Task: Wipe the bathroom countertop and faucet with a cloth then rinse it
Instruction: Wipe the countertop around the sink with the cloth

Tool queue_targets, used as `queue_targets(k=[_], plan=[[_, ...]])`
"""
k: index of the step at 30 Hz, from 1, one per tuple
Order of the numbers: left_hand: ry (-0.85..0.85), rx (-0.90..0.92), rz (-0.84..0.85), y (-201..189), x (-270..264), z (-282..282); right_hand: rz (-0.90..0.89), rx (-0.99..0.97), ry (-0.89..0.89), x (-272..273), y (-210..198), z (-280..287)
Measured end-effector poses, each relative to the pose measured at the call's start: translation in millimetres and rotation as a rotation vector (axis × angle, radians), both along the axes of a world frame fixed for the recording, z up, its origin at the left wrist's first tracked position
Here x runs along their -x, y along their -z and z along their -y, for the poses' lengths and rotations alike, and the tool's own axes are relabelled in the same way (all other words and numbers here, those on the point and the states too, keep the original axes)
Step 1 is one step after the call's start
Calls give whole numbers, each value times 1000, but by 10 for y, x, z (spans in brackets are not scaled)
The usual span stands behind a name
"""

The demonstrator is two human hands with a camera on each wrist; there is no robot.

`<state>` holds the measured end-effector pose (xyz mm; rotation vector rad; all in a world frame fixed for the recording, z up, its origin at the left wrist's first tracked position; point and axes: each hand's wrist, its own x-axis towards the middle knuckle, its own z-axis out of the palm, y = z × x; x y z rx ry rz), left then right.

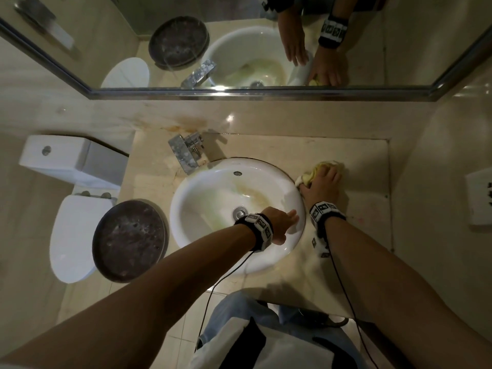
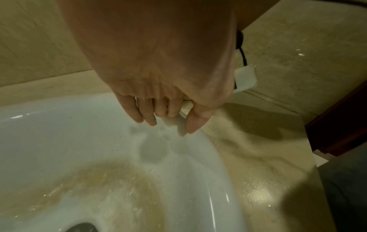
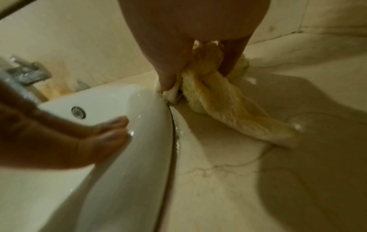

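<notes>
The wiping step is in hand: the right hand bunches the yellow cloth in curled fingers on the surface right of the sink; the left hand, fingers straight and together, rests on the rim; the far-left faucet likely comes next.

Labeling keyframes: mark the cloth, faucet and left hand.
cloth (image 1: 318, 170): head view, bunched yellow part beside fingers.
faucet (image 1: 186, 151): head view, chrome body.
left hand (image 1: 283, 222): head view, back of hand over basin rim.
</notes>
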<state>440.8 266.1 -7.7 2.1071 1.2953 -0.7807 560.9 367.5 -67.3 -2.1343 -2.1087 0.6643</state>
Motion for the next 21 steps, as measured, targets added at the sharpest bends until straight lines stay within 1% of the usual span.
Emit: queue_targets(k=[3,7,11,14,17,19,21], plan=[[7,11,0,-21,9,-7,-108,-35,9,-19,-34,-36],[58,25,-45,-60,25,-41,-265,-97,44,-104,-105,104],[99,5,-45,-106,32,-126,-367,-157,193,-317,-270,340],[54,-52,16,-182,50,-251,-442,-229,296,-574,-363,491],[-63,-190,68,-221,42,-375,-447,-274,361,-882,-380,634],[-106,-243,48,-231,48,-452,-400,-285,384,-1058,-367,737],[-110,-269,3,-212,53,-516,-319,-260,394,-1201,-300,847]])
